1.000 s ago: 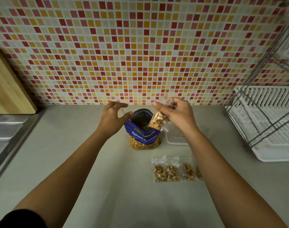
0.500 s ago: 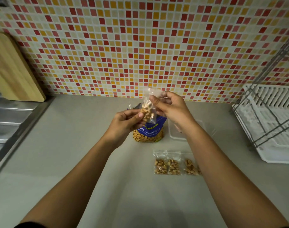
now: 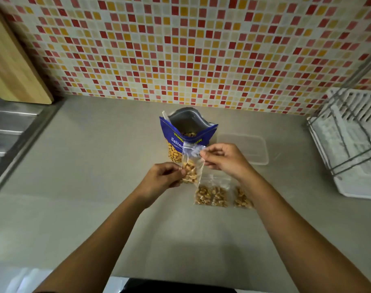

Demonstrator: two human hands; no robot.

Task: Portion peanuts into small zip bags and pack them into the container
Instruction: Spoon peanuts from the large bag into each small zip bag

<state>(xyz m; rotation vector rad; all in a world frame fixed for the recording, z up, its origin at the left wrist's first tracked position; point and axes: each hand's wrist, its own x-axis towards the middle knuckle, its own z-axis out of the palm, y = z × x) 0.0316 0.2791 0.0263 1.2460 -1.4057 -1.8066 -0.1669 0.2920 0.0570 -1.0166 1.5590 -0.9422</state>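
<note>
Grey counter [image 3: 95,170] below a red-and-yellow tiled wall [image 3: 180,49] is serving as the bench.

Hands: both are working close together above the counter, not touching each other, joined only by one small bag [image 3: 192,166].
- The left hand [image 3: 163,179] is pinching the bag's lower left edge, level with the peanuts.
- The right hand [image 3: 224,159] is pinching the top strip near its right corner.

The bag is hanging clear of the counter. Its long axis is running from the left hand up and away toward the right hand, mouth end uppermost, with the peanuts sitting in the lower half. Whether the zip is pressed closed: cannot tell.

Judgement: this bag is being sealed or readied for sealing, and packing is not yet begun.

Outward:
- The pouch [image 3: 186,132] of salted peanuts is standing open just beyond the hands, directly behind the bag.
- The filled bags [image 3: 212,195] are lying flat just on the near side of the right hand, one partly hidden by the wrist.
- The container [image 3: 262,153], clear plastic, is sitting beyond and to the right of the right hand, near it and well apart from the left. No bags are showing inside.

Key relation: the container is lying on the right hand's side, so that hand is the nearer one for the drop, and it is gripping the bag's top.

Further out: rack [image 3: 353,144] far right, board [image 3: 15,66] and sink [image 3: 9,127] far left.
</note>
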